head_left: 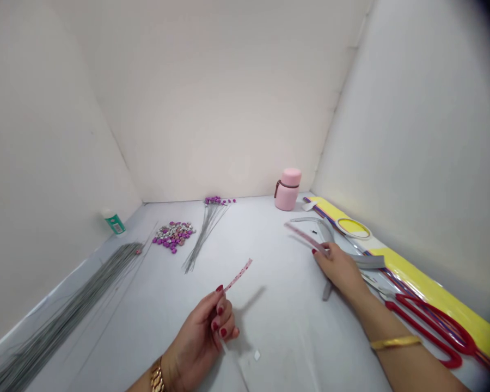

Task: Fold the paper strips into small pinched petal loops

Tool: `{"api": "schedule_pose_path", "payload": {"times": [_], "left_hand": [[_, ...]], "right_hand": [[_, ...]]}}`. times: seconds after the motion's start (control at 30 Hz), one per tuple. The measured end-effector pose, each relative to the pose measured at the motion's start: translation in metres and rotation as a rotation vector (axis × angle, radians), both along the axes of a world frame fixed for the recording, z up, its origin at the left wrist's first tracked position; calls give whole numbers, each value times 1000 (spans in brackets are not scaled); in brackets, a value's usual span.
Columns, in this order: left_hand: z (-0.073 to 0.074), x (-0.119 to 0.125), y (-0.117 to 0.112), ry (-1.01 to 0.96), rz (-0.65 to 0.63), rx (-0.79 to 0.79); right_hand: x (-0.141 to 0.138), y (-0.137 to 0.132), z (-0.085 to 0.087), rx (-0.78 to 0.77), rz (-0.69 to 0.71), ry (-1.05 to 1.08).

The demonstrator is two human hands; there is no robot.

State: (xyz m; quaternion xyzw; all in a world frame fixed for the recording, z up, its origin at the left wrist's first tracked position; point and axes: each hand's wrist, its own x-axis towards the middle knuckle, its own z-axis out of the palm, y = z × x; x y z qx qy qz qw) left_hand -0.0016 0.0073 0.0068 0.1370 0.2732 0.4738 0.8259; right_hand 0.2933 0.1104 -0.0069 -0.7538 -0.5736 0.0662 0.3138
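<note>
Near the bottom centre, my left hand [204,332] pinches a narrow strip with a red-and-white pattern [240,275]. Its upper end sticks out above my fingers, and a pale length hangs below the hand. My right hand [338,269] is over the right side of the table, fingers closed on a pale pink strip [306,236] that points away to the left. Beneath and around that hand lie grey curved pieces [369,262], partly hidden by it. Red-handled scissors [433,321] rest beside my right forearm.
A bundle of grey wires [77,310] lies at left, by a green-and-white tube [115,224]. Farther back are a pile of purple and silver beads [173,235], purple-tipped wires [204,234] and a pink flask [288,189]. A yellow packet [416,277] runs along the right wall.
</note>
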Motion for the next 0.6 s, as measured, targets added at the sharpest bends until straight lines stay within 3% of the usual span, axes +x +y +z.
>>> {"api": "schedule_pose_path", "payload": {"times": [0.17, 0.2, 0.3, 0.37, 0.5, 0.6], "left_hand": [[0, 2, -2, 60, -36, -10], [1, 2, -3, 84, -51, -7], [1, 4, -4, 176, -104, 7], [2, 6, -4, 239, -144, 24], [4, 10, -5, 358, -213, 60], [6, 10, -5, 641, -151, 219]], "right_hand": [[-30, -18, 9, 210, 151, -165], [-41, -25, 10, 260, 232, -182], [-75, -48, 12, 450, 702, -242], [-92, -60, 12, 474, 871, -312], [-103, -66, 12, 437, 925, -400], [-99, -64, 13, 415, 879, -396]]}}
